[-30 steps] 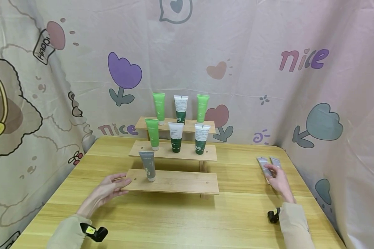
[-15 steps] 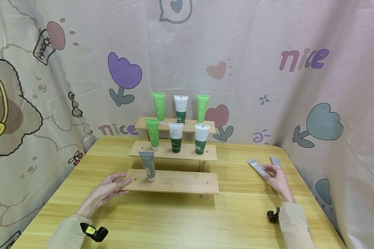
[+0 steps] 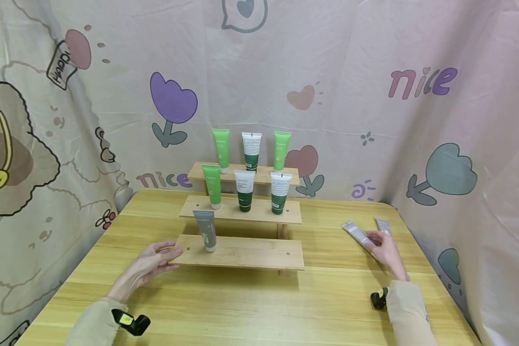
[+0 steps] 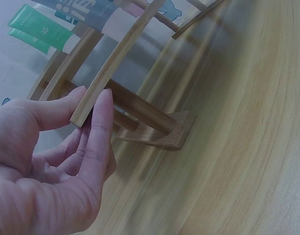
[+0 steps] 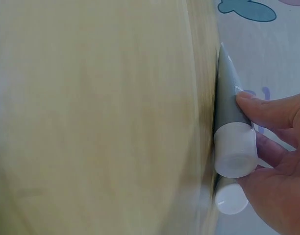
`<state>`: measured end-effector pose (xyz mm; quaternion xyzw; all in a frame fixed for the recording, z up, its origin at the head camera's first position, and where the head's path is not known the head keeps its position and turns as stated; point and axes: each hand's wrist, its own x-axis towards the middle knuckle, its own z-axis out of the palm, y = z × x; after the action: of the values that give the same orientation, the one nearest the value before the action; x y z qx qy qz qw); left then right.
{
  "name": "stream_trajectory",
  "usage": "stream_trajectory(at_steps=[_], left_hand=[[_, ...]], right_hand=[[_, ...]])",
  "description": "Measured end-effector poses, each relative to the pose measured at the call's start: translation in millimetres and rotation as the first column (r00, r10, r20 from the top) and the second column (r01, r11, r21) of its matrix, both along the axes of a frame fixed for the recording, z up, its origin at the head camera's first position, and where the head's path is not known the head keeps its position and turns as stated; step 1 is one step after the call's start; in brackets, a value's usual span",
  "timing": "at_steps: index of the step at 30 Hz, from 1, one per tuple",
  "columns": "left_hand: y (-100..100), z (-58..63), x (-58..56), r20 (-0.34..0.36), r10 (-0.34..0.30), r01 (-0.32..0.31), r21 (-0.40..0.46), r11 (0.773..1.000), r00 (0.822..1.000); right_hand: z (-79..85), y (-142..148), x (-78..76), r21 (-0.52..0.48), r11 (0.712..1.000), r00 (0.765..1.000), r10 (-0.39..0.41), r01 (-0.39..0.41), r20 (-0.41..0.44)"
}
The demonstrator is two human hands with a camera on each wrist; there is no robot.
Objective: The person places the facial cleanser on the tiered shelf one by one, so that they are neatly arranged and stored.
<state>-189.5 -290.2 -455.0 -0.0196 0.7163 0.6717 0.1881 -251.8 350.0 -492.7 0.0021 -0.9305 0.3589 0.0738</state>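
My left hand (image 3: pixel 149 262) pinches the left end of the lowest board of a three-tier wooden display stand (image 3: pixel 259 253); in the left wrist view the thumb lies on one face of the board (image 4: pixel 111 68) and the fingers on the other. At the right of the table, my right hand (image 3: pixel 386 251) holds a grey squeeze tube (image 3: pixel 355 232) that lies slantwise on the tabletop. The right wrist view has the thumb on the grey body (image 5: pixel 229 98), above its white cap (image 5: pixel 236 149). A second grey tube (image 3: pixel 383 225) lies just beyond that hand, partly hidden.
One grey tube (image 3: pixel 205 230) stands cap-down on the lowest board's left side. The middle tier carries a green tube (image 3: pixel 213 185) and two white-and-dark-green tubes (image 3: pixel 244 190). Two green tubes (image 3: pixel 281 150) flank a white-and-green one (image 3: pixel 251 150) on top. Printed curtain (image 3: pixel 346 57) hangs behind.
The grey tube under my right hand has swung so its far end points further left, away from the second tube. My left hand and the stand have stayed put.
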Motion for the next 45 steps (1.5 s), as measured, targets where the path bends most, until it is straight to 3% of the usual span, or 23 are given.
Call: stream_trajectory(at_steps=[18,35,45], left_hand=[[0.8,0.1,-0.5,0.0,-0.003,0.003,0.003,1.0,1.0],[2.0,0.1,-0.1,-0.001,-0.007,0.006,-0.008,1.0,1.0],[2.0,-0.3,0.0,0.003,-0.001,0.001,-0.01,1.0,1.0]], right_hand=[[2.9,-1.9,-1.2,0.019,1.0,0.999,0.013,-0.013,0.037],[1.4,-3.5,-2.9,0.026,1.0,1.0,0.004,-0.003,-0.022],[5.1,-6.2,-2.9,-0.02,1.0,1.0,0.013,-0.013,-0.01]])
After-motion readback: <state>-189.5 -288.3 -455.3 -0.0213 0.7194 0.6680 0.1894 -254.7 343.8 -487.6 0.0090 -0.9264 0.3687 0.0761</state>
